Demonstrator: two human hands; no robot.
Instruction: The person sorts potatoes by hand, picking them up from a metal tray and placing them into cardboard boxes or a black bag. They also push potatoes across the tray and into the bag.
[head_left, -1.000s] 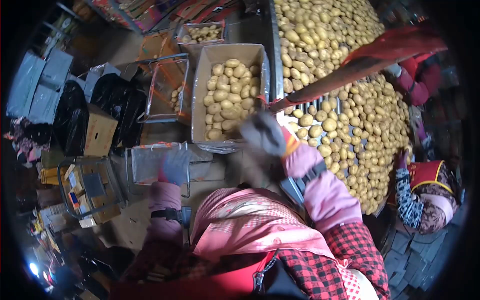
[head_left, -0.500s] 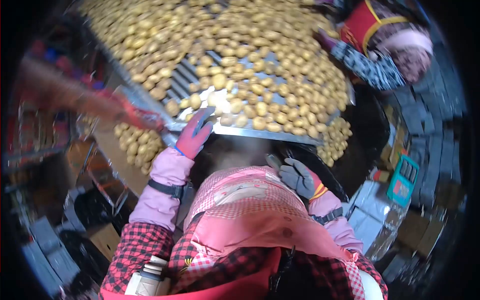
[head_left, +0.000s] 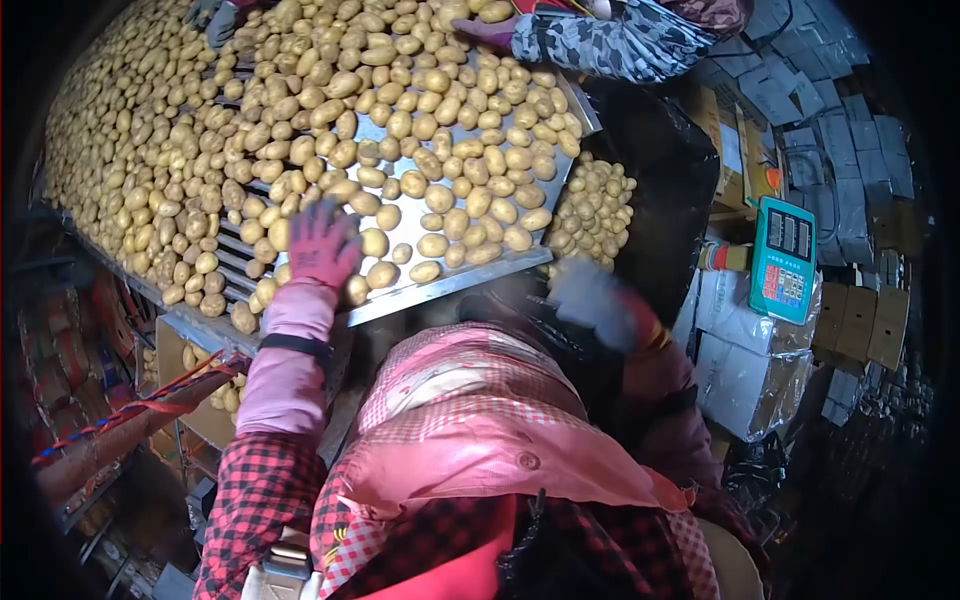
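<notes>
Many potatoes [head_left: 330, 85] lie spread over a metal sorting table [head_left: 450, 288] with slats and a smooth front plate. My left hand [head_left: 322, 240], in a pink and grey glove, rests palm down among potatoes near the table's front edge, fingers apart. Beyond the front right corner, my right hand [head_left: 600, 305] in a grey and red glove is blurred by motion, beside a lower heap of potatoes [head_left: 592, 210]; its fingers cannot be made out clearly.
Across the table, a co-worker's camouflage sleeve [head_left: 620, 42] and gloved hand reach over the potatoes. A teal scale [head_left: 783, 260] sits on wrapped boxes [head_left: 745, 375] at right. At left is a red-wrapped post [head_left: 140, 425]; black plastic [head_left: 665, 150] hangs beyond the table.
The view has shifted to the right. My left hand has moved from the table's edge onto the potatoes. My right hand has moved out from the apron toward the lower heap.
</notes>
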